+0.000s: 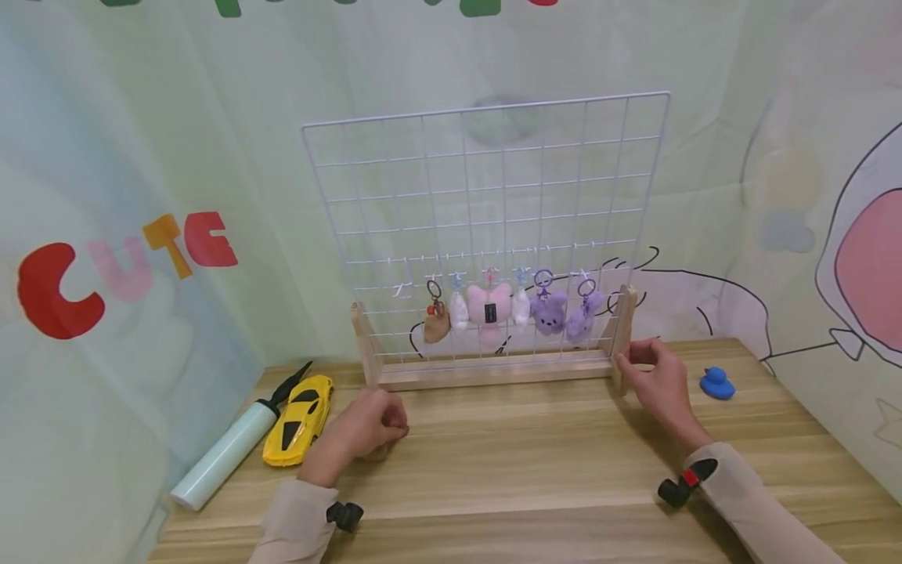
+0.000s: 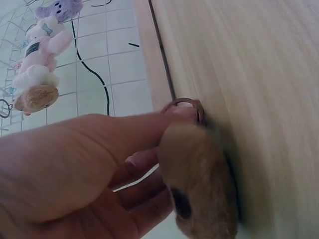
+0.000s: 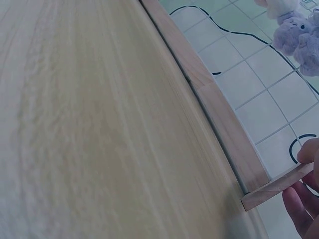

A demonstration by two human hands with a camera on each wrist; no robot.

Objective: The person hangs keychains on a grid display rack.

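My left hand (image 1: 366,423) is low over the table, in front of the rack's left end. In the left wrist view, its thumb and fingers pinch the ring (image 2: 200,110) of a brown plush keychain (image 2: 197,179), which hangs close over the wood. The head view mostly hides this plush behind the hand. At the rack's other end, my right hand (image 1: 658,380) grips the wooden side support (image 3: 279,186) between thumb and fingers. From the white wire grid rack (image 1: 486,188) hang a brown plush keychain (image 1: 436,323), a pink plush (image 1: 489,301), small white plushes and purple plush keychains (image 1: 548,313).
Left of my left hand lie a yellow toy car (image 1: 299,421) and a pale hand pump (image 1: 225,454) with a black nozzle. A blue rubber duck (image 1: 717,383) sits right of my right hand. Printed cloth walls stand behind the wooden table (image 1: 535,478).
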